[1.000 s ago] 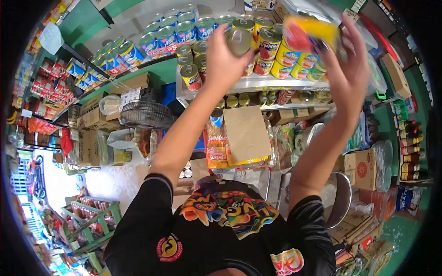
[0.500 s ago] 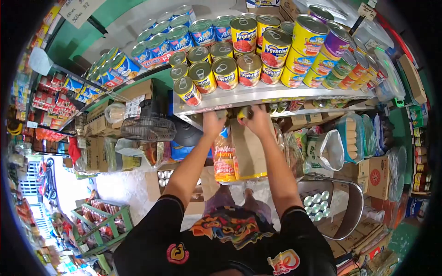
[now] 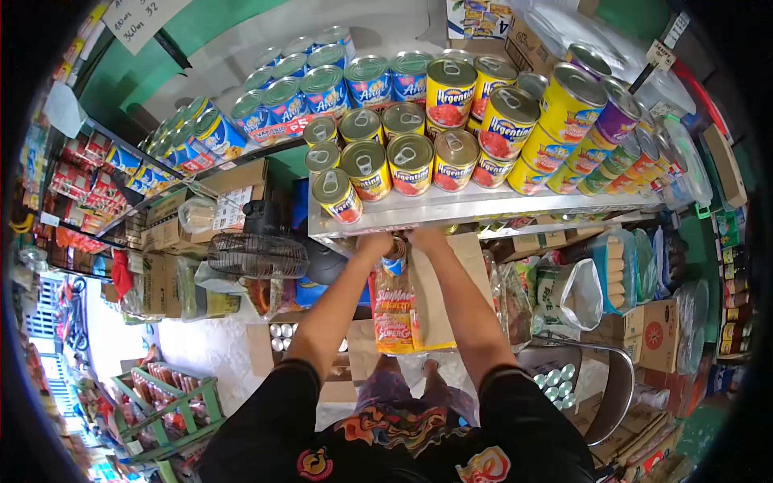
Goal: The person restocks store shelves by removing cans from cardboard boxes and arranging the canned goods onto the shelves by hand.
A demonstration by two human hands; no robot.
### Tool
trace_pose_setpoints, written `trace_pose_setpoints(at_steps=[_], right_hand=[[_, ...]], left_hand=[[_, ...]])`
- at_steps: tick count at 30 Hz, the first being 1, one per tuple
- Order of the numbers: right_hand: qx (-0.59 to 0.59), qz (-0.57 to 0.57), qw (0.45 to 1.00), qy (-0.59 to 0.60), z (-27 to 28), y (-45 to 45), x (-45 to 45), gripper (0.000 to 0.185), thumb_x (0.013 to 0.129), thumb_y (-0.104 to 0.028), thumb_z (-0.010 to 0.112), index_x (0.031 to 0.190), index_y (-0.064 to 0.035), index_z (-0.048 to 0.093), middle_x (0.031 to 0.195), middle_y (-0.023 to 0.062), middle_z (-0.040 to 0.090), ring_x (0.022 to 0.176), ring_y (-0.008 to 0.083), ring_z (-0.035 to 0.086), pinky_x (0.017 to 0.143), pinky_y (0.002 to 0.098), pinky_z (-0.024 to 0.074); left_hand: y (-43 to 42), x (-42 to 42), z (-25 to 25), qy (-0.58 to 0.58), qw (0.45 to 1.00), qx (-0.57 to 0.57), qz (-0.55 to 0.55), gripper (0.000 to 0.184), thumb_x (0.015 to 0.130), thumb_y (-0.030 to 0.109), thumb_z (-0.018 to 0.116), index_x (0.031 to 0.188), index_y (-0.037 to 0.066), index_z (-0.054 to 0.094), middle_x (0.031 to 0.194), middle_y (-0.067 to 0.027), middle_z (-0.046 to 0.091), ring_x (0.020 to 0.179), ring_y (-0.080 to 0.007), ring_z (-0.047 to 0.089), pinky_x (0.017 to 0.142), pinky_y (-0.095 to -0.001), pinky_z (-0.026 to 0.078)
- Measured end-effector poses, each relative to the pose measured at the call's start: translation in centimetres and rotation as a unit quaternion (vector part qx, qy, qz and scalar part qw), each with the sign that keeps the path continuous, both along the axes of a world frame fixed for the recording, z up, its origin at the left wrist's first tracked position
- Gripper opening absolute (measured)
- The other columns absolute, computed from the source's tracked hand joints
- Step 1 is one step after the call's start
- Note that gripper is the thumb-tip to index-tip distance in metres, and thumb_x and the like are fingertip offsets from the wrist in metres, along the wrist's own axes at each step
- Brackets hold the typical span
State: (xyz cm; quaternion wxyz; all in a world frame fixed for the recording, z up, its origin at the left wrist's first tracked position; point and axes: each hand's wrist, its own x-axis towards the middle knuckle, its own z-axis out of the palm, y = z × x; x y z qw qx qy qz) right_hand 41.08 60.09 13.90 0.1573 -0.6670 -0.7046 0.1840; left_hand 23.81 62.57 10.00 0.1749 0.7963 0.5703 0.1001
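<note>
Both my hands reach under the front edge of the metal shelf. My left hand is beside a can on the lower level; its fingers are hidden below the edge. To its right, my right hand also has its fingers hidden there. On the shelf above stand yellow-and-red Argentina cans, some stacked two high. Just below my hands lie an orange spaghetti pack and a piece of brown cardboard.
Blue Angel cans stand at the back left. A black fan is left of my arms. On the right are a chair holding cans, a white sack and cartons. An open box with cans sits on the floor.
The cans held a second ago no longer show in my hands. Since the last earlier frame, both hands have stayed under the shelf edge, and the view has shifted so the shelf appears lower.
</note>
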Motion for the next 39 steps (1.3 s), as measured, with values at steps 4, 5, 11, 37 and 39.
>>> trace_pose_setpoints(at_steps=[4, 5, 11, 37, 39], right_hand=[[-0.053, 0.001, 0.973, 0.224, 11.8, -11.4, 4.8, 0.039, 0.074, -0.013, 0.075, 0.108, 0.0009, 0.064, 0.102, 0.0228, 0.067, 0.09, 0.0333, 0.067, 0.08, 0.0399, 0.0535], [-0.151, 0.012, 0.94, 0.304, 17.7, -13.7, 5.8, 0.037, 0.074, -0.007, 0.074, 0.106, 0.0043, 0.063, 0.1, 0.0215, 0.067, 0.092, 0.0294, 0.068, 0.078, 0.0382, 0.0538], [0.475, -0.147, 0.853, 0.157, 29.4, -11.7, 8.1, 0.042, 0.077, -0.002, 0.073, 0.117, -0.0032, 0.063, 0.098, 0.0161, 0.061, 0.079, 0.0285, 0.062, 0.068, 0.0364, 0.0509], [0.616, -0.154, 0.76, 0.14, 27.0, -10.1, 5.7, 0.033, 0.074, 0.002, 0.074, 0.098, -0.0057, 0.054, 0.131, 0.0216, 0.044, 0.114, 0.0362, 0.052, 0.096, 0.0432, 0.0432], [0.619, -0.175, 0.748, 0.163, 26.9, -12.8, 6.0, 0.035, 0.071, 0.002, 0.076, 0.097, -0.0067, 0.054, 0.128, 0.0229, 0.045, 0.112, 0.0367, 0.051, 0.094, 0.0433, 0.042]], left_hand=[[-11.4, 1.4, 20.2, -0.18, 0.964, -0.162, -0.105, 0.028, 0.082, 0.013, 0.062, 0.107, 0.002, 0.065, 0.112, -0.0249, 0.064, 0.1, -0.0401, 0.063, 0.085, -0.0473, 0.05], [-12.9, 1.1, 23.6, -0.235, 0.927, -0.238, -0.17, 0.031, 0.079, 0.011, 0.062, 0.107, -0.002, 0.062, 0.113, -0.0276, 0.062, 0.101, -0.0424, 0.063, 0.085, -0.0495, 0.05], [-1.8, 9.2, 42.7, -0.196, 0.917, 0.285, -0.201, 0.039, 0.085, 0.001, 0.05, 0.124, -0.002, 0.054, 0.119, -0.0214, 0.056, 0.113, -0.0401, 0.051, 0.099, -0.0454, 0.042], [7.0, 17.8, 41.6, 0.009, 0.975, 0.211, -0.063, 0.072, 0.071, 0.06, 0.072, 0.123, 0.012, 0.062, 0.115, -0.0168, 0.065, 0.109, -0.0379, 0.06, 0.089, -0.0474, 0.052], [7.0, 17.5, 41.1, -0.022, 0.969, 0.235, -0.067, 0.067, 0.07, 0.058, 0.074, 0.115, 0.009, 0.066, 0.108, -0.0172, 0.068, 0.104, -0.0376, 0.063, 0.085, -0.0477, 0.053]])
